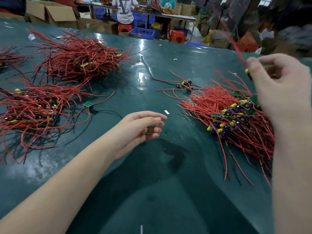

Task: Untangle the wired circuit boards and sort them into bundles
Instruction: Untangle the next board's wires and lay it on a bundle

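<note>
Nearest me, at lower centre, my left hand point(141, 127) hovers over the green table point(152, 191), fingers loosely curled and holding nothing, palm turned toward the right of the frame. At the right edge my right hand point(276, 92) is raised, thumb and fingertips pinching a single board point(247, 71) by its yellow part; the motion blur keeps me from seeing the grip any finer. That board's red wire point(233, 41) runs up and to the left from the pinch, so its long axis is a steep diagonal toward the upper right of the frame, board end down, free end up. Directly under that hand lies the tangled pile point(233, 115), boards clustered at its middle right and wires fanning toward the left and the lower right. The right hand is the one on it; the left hand is well apart, to its left across bare table. I judge the next move turns on that gap: the lifted board has to travel left, across toward the sorted side. Between them, at centre left, one loose board point(88, 104) lies flat with its wire running up and right, nearer the left hand. Beyond the pile, a few strays point(184, 83) sit at centre right. Farther left are two bundles, a near bundle point(32, 108) and a far bundle point(81, 59), wires pointing mostly up and left. Stools and crates stand beyond the table.
</note>
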A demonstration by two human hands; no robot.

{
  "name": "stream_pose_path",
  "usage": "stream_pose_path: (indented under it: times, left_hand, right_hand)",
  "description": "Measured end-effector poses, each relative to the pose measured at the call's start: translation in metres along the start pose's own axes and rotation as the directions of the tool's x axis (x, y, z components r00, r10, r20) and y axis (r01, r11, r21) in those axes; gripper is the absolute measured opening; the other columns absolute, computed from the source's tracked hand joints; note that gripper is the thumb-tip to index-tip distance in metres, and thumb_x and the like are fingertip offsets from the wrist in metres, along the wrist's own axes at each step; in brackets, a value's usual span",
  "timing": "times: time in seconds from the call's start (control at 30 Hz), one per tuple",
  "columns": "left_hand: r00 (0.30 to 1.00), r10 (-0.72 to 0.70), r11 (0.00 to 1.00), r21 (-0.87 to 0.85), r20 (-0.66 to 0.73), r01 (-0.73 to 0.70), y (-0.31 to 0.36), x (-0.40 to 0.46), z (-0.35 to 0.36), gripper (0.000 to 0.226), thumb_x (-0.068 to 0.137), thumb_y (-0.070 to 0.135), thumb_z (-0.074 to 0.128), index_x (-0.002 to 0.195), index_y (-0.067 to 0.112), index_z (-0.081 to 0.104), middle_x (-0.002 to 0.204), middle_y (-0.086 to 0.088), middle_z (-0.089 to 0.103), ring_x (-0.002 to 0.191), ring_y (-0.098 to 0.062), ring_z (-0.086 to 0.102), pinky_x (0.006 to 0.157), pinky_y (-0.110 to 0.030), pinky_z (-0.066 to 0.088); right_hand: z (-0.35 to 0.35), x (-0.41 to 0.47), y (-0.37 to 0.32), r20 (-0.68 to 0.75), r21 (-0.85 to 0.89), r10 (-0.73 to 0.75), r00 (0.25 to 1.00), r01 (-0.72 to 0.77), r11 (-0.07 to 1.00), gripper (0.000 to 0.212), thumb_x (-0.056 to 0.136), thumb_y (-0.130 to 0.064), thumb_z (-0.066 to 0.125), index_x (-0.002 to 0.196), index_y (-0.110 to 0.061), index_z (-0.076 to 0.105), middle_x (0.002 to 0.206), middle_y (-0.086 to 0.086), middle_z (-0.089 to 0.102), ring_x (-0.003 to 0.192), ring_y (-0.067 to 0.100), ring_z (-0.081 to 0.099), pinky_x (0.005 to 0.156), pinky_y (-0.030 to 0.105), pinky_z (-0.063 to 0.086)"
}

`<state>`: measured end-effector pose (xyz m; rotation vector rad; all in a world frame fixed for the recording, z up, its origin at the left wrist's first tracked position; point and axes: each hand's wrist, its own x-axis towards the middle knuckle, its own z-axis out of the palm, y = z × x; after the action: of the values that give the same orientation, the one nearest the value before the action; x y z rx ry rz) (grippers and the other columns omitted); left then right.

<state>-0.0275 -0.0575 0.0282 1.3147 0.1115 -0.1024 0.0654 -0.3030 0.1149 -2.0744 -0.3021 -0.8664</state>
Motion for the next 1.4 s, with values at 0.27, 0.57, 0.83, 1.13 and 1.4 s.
stream_pose_path:
  times: [0.27,0.57,0.83,1.13,1.4]
  left_hand:
    - [1.0,-0.013,0.998,0.054,-0.003,0.013,0.002,-0.002,-0.001,0.018,0.094,0.008,0.054,0.093,0.011,0.073,0.077,0.002,0.068,0.067,-0.007,0.062,0.069,-0.018,0.055]
    - [1.0,-0.003,0.998,0.067,0.003,0.003,0.003,-0.003,-0.003,0.019,0.094,0.008,0.054,0.094,0.011,0.072,0.078,0.002,0.068,0.07,-0.008,0.062,0.07,-0.019,0.054]
    - [1.0,0.0,0.997,0.074,-0.01,0.0,0.004,-0.003,-0.007,0.019,0.094,0.009,0.055,0.094,0.013,0.073,0.079,0.003,0.069,0.071,-0.008,0.062,0.072,-0.019,0.054]
    - [0.997,0.054,0.998,0.036,-0.063,-0.052,0.007,0.003,-0.011,0.016,0.092,0.007,0.057,0.095,0.012,0.072,0.079,0.003,0.068,0.071,-0.007,0.062,0.069,-0.018,0.054]
    - [0.755,0.572,0.406,0.91,-0.321,0.08,0.005,0.01,-0.046,0.034,0.08,0.007,0.056,0.109,0.022,0.065,0.112,-0.003,0.057,0.108,-0.021,0.048,0.092,-0.027,0.034]
  right_hand:
    - [0.017,-0.023,0.038,0.347,-0.721,0.27,0.898,0.072,0.689,0.063,0.09,-0.05,0.053,0.137,-0.009,0.047,0.144,0.024,0.035,0.135,0.038,0.025,0.11,0.047,0.022]
    - [0.038,-0.072,0.067,0.328,-0.708,-0.039,0.944,0.273,0.651,0.064,0.087,-0.039,0.063,0.144,-0.023,0.041,0.157,0.017,0.022,0.145,0.038,0.014,0.112,0.06,0.005]
    - [0.039,-0.067,0.079,0.255,-0.721,-0.08,0.964,0.245,0.648,0.055,0.089,-0.042,0.045,0.14,-0.021,0.046,0.156,0.017,0.024,0.144,0.038,0.016,0.11,0.065,0.006]
    - [0.044,-0.075,0.05,0.29,-0.794,0.043,0.956,0.215,0.568,0.087,0.077,-0.05,0.07,0.15,-0.032,0.026,0.16,0.017,0.008,0.145,0.041,-0.002,0.106,0.071,-0.005]
    - [0.104,-0.095,-0.013,0.368,-0.662,-0.055,0.928,0.303,0.686,0.089,0.081,-0.046,0.064,0.152,-0.034,0.013,0.161,0.014,-0.002,0.146,0.037,-0.006,0.109,0.065,-0.01]
